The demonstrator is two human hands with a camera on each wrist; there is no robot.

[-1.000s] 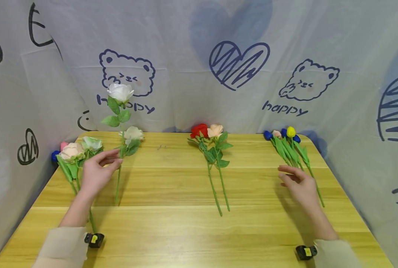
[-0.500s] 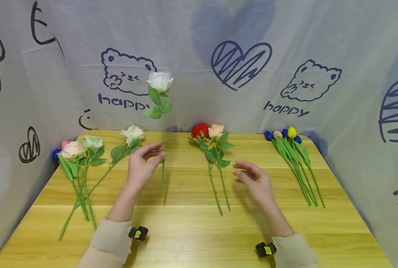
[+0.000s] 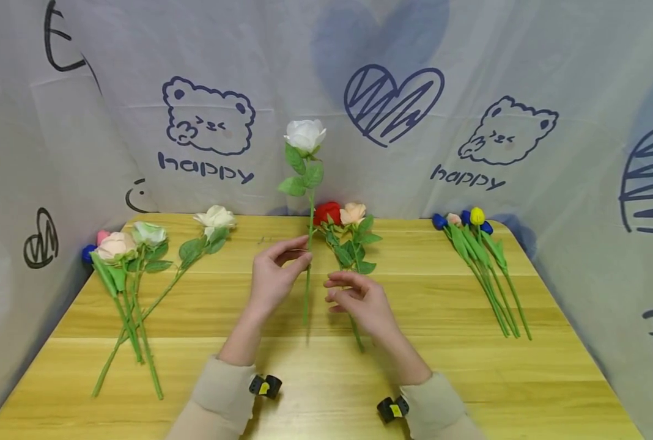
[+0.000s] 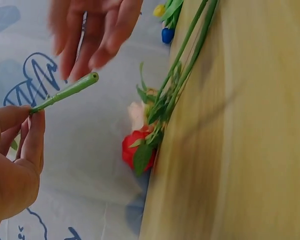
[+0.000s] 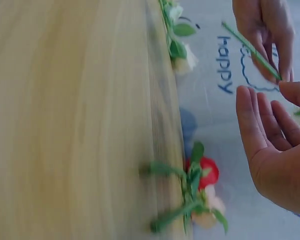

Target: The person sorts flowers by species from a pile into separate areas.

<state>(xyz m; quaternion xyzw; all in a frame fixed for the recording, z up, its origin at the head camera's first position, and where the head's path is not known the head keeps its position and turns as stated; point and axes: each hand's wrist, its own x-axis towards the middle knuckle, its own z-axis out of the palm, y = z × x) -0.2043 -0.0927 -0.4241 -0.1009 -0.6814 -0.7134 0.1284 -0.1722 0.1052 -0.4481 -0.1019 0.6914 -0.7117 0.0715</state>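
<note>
Thumb and fingers of my left hand (image 3: 274, 272) pinch the green stem of a white rose (image 3: 305, 135), held upright above the middle of the table. In the left wrist view the stem's cut lower end (image 4: 92, 78) points toward the other hand. My right hand (image 3: 364, 305) hovers just right of that stem, fingers relaxed and holding nothing; the right wrist view shows its palm (image 5: 285, 165) bare. Behind the hands lie a red rose (image 3: 328, 213) and a peach rose (image 3: 353, 214), their stems partly hidden by my right hand.
At the left lie a cream rose (image 3: 214, 219), a peach bloom (image 3: 116, 246), a pale green-white bloom (image 3: 149, 233) and a blue tulip (image 3: 88, 253), stems crossing. Several tulips (image 3: 477, 216) lie at the right. A printed cloth (image 3: 304, 49) hangs behind the wooden table (image 3: 315, 391).
My left hand has carried the white rose rightward from beside the cream rose to the middle. My right hand has moved left from the tulips to near the rose's stem.
</note>
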